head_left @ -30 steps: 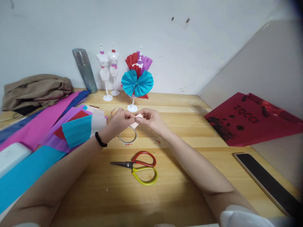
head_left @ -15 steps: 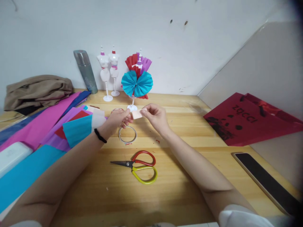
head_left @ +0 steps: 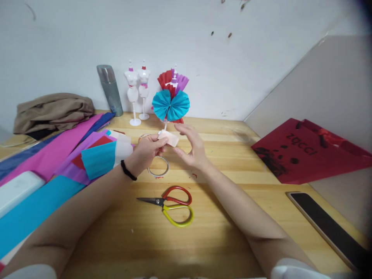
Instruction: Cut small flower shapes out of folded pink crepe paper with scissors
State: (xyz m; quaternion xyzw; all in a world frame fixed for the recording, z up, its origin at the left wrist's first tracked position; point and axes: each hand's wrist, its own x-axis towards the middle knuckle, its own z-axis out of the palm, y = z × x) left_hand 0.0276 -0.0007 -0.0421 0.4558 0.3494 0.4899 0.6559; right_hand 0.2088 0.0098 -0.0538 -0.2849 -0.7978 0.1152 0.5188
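Note:
A small pale pink piece of paper [head_left: 169, 138] is pinched between the thumb and fingers of my left hand [head_left: 150, 148]. Just to its right, my right hand [head_left: 193, 147] is open, thumb and fingers spread apart around the paper's free end. Behind the hands stands a small white mannequin dressed in folded paper, with a turquoise fan-shaped bow [head_left: 171, 105] in front and red and purple pleats above. A roll of tape [head_left: 166, 170] lies flat below my left hand. Nearer to me rest scissors [head_left: 165, 203] with one red and one yellow handle.
Two bare white mannequins [head_left: 133, 95] and a grey-green flask [head_left: 110, 91] stand along the wall. Coloured paper sheets [head_left: 99, 159] and a brown cloth [head_left: 55, 112] lie at left. To the right are a red paper bag [head_left: 308, 155] and a phone [head_left: 325, 224].
My right hand has let go of the pale pink paper and spread its fingers. The left hand keeps hold of it. The whole view has shifted slightly.

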